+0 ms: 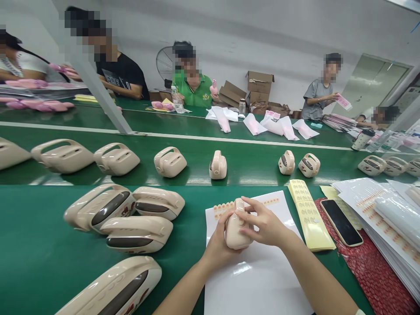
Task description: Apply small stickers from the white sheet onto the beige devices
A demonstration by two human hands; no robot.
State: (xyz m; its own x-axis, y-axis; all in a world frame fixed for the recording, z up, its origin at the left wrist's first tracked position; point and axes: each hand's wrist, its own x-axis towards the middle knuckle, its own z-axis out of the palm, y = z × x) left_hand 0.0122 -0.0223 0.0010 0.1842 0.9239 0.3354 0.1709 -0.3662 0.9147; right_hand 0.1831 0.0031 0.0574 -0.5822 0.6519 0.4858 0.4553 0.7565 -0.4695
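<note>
Though partly covered, device (235,234) between hands (267,222)

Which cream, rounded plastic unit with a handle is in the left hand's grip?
The cream plastic unit above the white rectangular sheet; the others rest on green surfaces, untouched.

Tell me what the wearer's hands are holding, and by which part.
A cream-coloured case: the left hand holds its body from the left; the right hand has fingers at the handle and the body's right side.

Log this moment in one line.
Left hand: holding rounded cream plastic device; right hand: touching same device; below: glossy white sheet, orange dots.
</note>
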